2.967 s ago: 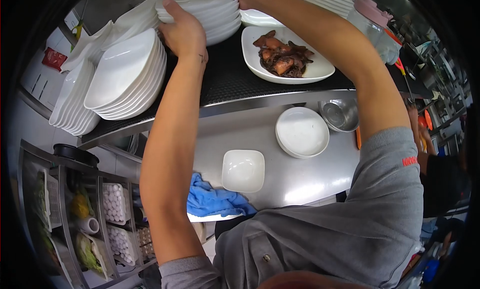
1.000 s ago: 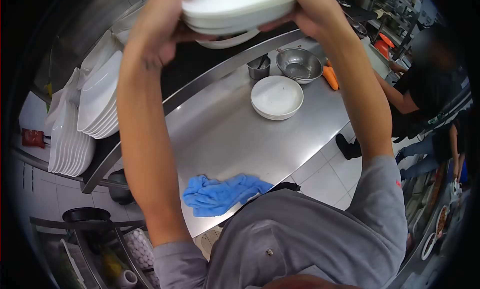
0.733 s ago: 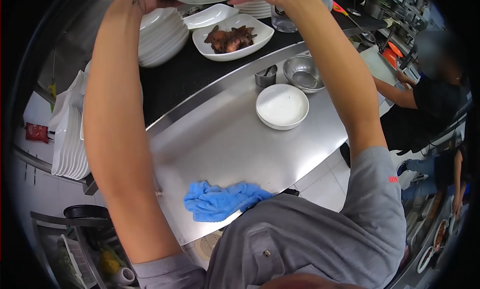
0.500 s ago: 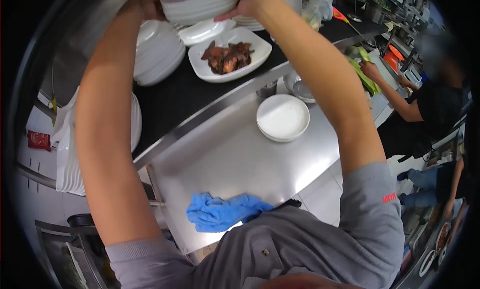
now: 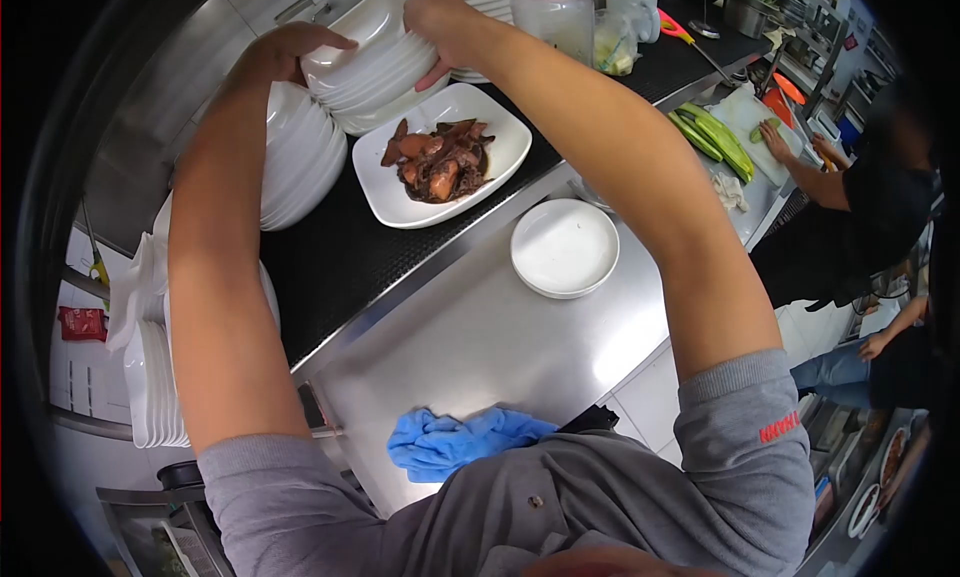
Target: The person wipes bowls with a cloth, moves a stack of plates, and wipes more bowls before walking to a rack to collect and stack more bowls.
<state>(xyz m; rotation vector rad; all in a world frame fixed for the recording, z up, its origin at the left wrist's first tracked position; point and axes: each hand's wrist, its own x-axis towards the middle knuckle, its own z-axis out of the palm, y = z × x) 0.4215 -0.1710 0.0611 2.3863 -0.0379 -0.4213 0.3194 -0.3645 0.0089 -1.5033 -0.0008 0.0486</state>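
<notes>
Both my hands hold a stack of white square bowls [image 5: 372,62] at the top left of the view. My left hand [image 5: 292,49] grips its left edge, and my right hand [image 5: 440,29] is on its right edge. The stack rests on or just above the black-topped shelf [image 5: 325,262]; its underside is partly hidden. Just in front of it, a white dish [image 5: 400,205] holds dark glazed pieces of food [image 5: 440,162]. To the left leans a pile of white plates [image 5: 300,157].
Below the shelf, a metal counter [image 5: 440,342] carries white round bowls [image 5: 565,247] and a blue cloth [image 5: 455,442]. A pink-lidded jar [image 5: 553,17] stands at the shelf's back. At right, a co-worker's hand [image 5: 775,140] is over a cutting board [image 5: 745,117] beside green vegetables [image 5: 712,137].
The held stack has come down and is more fully in view, with both hands still on it. The view has shifted. The co-worker's hand has moved from the long green vegetables to the board.
</notes>
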